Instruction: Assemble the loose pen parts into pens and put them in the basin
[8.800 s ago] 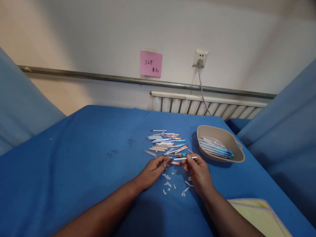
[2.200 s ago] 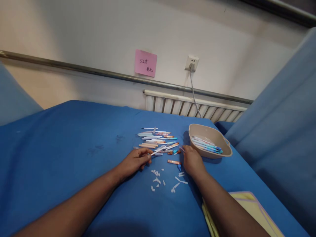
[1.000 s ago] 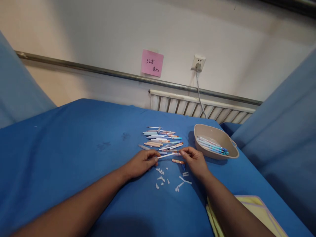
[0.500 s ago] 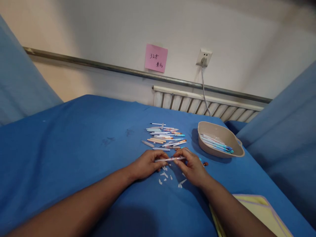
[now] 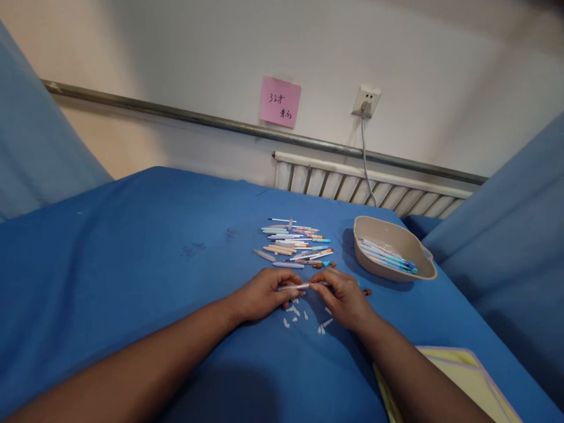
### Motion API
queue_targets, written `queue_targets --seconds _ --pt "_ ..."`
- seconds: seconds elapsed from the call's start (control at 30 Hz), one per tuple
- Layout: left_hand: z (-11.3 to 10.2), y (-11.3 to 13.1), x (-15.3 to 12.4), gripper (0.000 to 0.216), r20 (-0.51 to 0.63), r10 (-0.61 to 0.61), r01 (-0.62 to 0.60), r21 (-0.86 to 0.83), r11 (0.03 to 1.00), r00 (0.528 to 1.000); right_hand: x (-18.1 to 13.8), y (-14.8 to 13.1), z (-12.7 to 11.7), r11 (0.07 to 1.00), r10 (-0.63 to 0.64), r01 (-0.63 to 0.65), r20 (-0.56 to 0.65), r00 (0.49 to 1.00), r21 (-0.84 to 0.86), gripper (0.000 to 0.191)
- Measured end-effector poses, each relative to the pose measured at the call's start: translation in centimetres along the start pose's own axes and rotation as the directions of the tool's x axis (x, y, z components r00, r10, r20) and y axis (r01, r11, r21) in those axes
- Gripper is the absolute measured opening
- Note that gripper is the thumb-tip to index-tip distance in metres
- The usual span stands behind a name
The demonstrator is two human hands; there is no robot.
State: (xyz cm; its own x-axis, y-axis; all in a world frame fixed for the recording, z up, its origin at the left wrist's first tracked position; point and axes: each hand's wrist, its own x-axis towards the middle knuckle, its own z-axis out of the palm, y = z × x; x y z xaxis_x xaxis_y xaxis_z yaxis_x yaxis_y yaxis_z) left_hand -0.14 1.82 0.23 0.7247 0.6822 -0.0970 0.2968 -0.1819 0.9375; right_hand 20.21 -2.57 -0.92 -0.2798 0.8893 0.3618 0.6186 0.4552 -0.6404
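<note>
My left hand (image 5: 264,294) is closed around one end of a slim pen (image 5: 300,286), and my right hand (image 5: 344,298) pinches its other end. The pen lies level between them, just above the blue cloth; a pale stretch shows in the middle and my fingers cover the ends. Beyond my hands lie loose pen parts (image 5: 287,249): barrels, thin white refills and small brown and teal pieces. Small white bits (image 5: 295,311) are scattered on the cloth below my hands.
A beige basin (image 5: 425,269) holding bagged blue pens (image 5: 385,258) stands at the right. A yellow cloth (image 5: 453,376) lies by my right forearm. Behind the blue-covered table (image 5: 132,235) are a radiator (image 5: 335,182), a metal rail (image 5: 198,120) and a plugged-in socket (image 5: 366,101). Curtains hang on both sides.
Between my hands, the pen's reddish-patterned stretch has given way to a plain pale one. My right fingers have shifted slightly; both hands stay in nearly the same place.
</note>
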Motion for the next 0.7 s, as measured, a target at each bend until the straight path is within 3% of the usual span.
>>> queue_targets --seconds 0.43,0.7 --pt "0.09 0.86 -0.48 0.022 -0.082 0.115 -0.085 0.307 0.948 0.99 0.02 -0.33 -0.04 0.999 0.054 -0.054 0.007 0.999 0.0 0.014" --pt "0.08 0.74 -0.47 0.023 -0.085 0.118 -0.084 0.327 0.941 0.989 -0.22 -0.4 0.26 0.993 0.101 -0.102 0.019 0.995 0.064 0.015"
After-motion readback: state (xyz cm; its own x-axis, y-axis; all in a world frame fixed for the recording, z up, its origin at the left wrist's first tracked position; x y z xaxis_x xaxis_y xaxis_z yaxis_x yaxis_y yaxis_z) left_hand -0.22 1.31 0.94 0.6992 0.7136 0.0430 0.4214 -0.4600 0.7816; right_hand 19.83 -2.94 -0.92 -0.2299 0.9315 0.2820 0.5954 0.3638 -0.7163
